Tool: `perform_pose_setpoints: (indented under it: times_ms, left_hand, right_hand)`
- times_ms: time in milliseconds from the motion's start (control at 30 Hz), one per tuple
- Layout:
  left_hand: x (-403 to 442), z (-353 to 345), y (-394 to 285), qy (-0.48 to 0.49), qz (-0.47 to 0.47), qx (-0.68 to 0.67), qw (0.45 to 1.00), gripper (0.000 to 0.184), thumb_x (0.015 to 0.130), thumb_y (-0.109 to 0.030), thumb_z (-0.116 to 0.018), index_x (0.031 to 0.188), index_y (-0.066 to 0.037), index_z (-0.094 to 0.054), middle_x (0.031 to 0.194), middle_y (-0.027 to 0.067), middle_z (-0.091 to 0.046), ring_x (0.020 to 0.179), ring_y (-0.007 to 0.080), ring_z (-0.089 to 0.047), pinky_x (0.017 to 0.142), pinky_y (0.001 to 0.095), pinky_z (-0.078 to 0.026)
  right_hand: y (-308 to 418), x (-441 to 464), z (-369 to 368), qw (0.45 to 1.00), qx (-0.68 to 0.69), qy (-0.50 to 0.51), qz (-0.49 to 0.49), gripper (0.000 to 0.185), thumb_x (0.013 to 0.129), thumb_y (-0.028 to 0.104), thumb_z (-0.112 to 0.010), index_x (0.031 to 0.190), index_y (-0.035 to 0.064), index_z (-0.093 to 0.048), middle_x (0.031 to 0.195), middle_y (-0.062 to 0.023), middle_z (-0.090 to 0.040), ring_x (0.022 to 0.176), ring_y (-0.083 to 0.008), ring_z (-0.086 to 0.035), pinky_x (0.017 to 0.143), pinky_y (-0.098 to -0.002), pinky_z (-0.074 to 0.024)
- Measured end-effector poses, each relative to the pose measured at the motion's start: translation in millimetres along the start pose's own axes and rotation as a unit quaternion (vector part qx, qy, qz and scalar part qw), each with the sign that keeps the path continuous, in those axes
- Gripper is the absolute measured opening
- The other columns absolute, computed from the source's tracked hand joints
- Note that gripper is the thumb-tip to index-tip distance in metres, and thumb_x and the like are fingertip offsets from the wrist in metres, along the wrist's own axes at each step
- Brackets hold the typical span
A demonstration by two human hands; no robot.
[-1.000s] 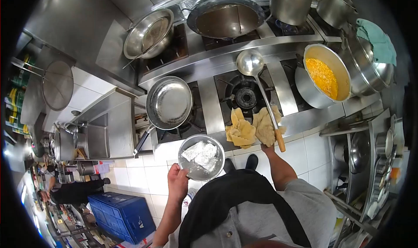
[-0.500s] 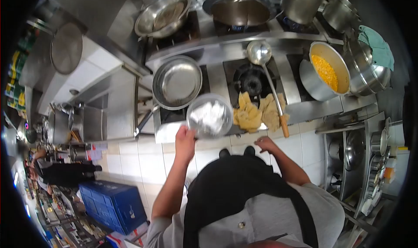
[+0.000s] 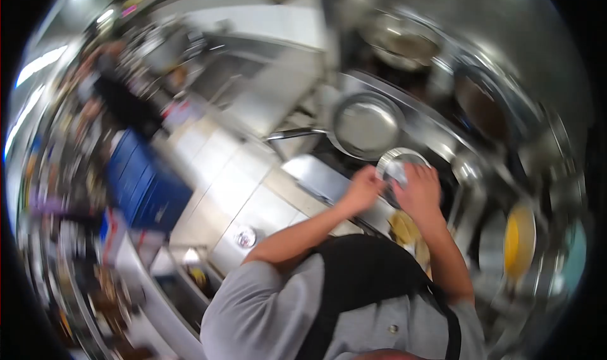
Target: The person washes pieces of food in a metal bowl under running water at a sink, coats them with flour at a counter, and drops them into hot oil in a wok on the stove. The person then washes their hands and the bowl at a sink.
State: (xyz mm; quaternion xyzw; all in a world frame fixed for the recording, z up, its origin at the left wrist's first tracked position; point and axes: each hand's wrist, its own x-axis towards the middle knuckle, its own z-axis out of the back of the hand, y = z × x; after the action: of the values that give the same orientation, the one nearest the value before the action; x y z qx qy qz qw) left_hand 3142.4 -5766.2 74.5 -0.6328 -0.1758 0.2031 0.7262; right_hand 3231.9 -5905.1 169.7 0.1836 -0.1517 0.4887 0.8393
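Observation:
A round see-through bowl is in front of me, over the near edge of the stove beside a frying pan. My left hand is closed on its left rim. My right hand is closed at its right side, thumb toward the left hand and fingers over the rim, covering much of the opening. Something whitish shows inside, though blur hides the details. The wide frying pan lies just beyond, its dark handle pointing left. Yellowish cloths lie below the bowl, partly behind my right forearm.
A pot with yellow food stands on the right, near a teal cloth. A ladle lies on the stove, and a metal pan sits at the back. On the left are a blue crate and a blurred person.
My view has swung left. My right hand has come up from beside my body to the bowl, which my left hand was holding alone.

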Motion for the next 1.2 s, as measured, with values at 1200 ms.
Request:
perform_pose_setpoints:
  times_ms: [1200]
  left_hand:
    - [-25, 5, -6, -0.119, 0.078, -0.132, 0.981, 0.018, 0.086, -0.012, -0.062, 0.079, -0.006, -0.046, 0.067, 0.0027, -0.052, 0.061, 0.0106, -0.053, 0.051, 0.0299, -0.044]
  right_hand:
    - [16, 55, -29, 0.964, -0.095, 0.139, 0.208, 0.035, 0.071, 0.027, -0.074, 0.094, 0.0031, -0.062, 0.092, -0.0126, -0.064, 0.094, -0.0280, -0.059, 0.093, -0.0420, -0.0388]
